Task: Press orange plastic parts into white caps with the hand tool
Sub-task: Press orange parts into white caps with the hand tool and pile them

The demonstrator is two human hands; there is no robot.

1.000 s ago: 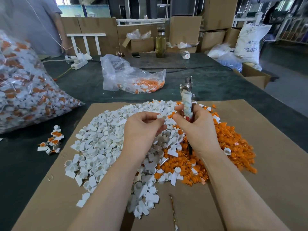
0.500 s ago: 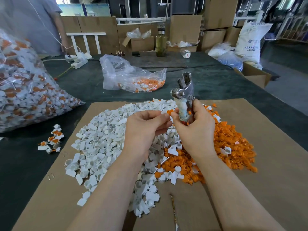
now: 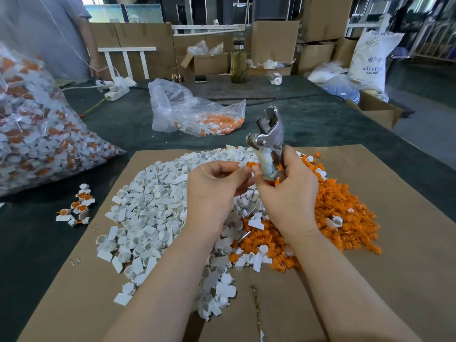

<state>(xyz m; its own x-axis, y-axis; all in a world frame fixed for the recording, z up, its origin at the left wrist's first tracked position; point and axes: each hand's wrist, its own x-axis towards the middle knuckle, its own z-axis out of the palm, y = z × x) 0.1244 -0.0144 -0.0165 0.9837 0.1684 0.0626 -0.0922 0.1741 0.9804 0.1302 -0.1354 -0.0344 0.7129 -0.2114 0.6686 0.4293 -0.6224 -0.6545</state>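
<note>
The person is holding both hands up over the middle of the cardboard sheet (image 3: 394, 243) that is lying on the desk (image 3: 308, 119). The right hand (image 3: 288, 193) is gripping the hand tool (image 3: 267, 141) by its wrapped handle, fingers curled round it, so the metal head is standing up above the hand and is tilting a little to the right. The jaws of the tool are pointing up and away from the person, and I cannot tell whether anything is sitting between them.

The left hand (image 3: 214, 186) is closed in a pinch: its fingertips are holding a small orange part (image 3: 251, 164) together with a white cap (image 3: 243, 164), just beside the tool handle and below the metal head. The orange part is touching the thumb tip of the right hand, so the two grips are meeting at this point.

Under the hands, the pile of white caps (image 3: 148, 218) is covering the left and middle of the cardboard, and the pile of orange parts (image 3: 345, 218) is lying on the right, with some mixing where they meet. A few finished pieces (image 3: 76, 208) are lying on the desk to the left of the cardboard. A big clear bag (image 3: 37, 144) of finished pieces is standing at far left, and a smaller plastic bag (image 3: 192, 114) is lying behind the cardboard.
</note>
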